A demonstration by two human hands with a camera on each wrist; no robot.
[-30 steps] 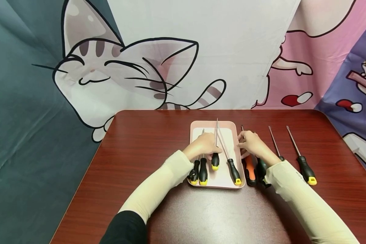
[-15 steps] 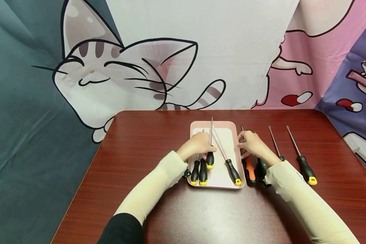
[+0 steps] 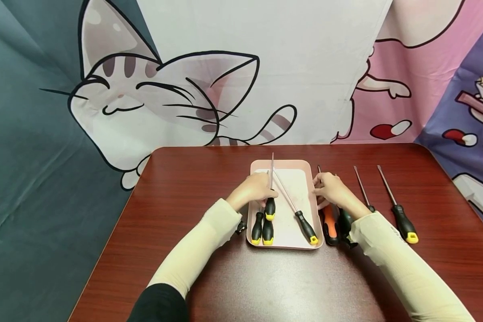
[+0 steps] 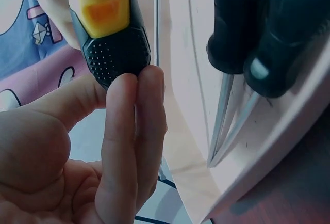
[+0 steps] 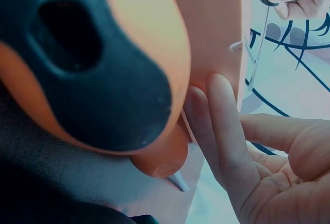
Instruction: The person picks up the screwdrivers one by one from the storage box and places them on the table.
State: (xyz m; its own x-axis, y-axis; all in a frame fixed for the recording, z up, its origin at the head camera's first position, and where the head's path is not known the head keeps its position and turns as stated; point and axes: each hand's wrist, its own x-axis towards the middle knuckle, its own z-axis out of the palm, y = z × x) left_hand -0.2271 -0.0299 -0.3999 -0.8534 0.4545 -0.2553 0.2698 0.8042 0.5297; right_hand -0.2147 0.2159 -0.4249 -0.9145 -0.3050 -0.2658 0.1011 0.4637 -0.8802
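My left hand pinches a black-and-yellow screwdriver by its handle, shaft pointing away, over the left part of a pink tray. The left wrist view shows the fingertips on the black part of that handle, below its yellow end. Two similar screwdrivers lie side by side in the tray, a left one and its neighbour, partly covered in the head view. A third screwdriver slants on the right. My right hand touches the tray's right side; in the right wrist view straight fingers press the outer wall.
Under the right wrist lie an orange-and-black screwdriver and a dark-handled one, close to the tray. Farther right are a screwdriver with its handle mostly hidden by the sleeve and a large black-and-yellow screwdriver. A printed curtain hangs behind the table.
My left hand has moved left across the tray with the screwdriver, now over the handles lying there. The right hand has stayed at the tray's right side.
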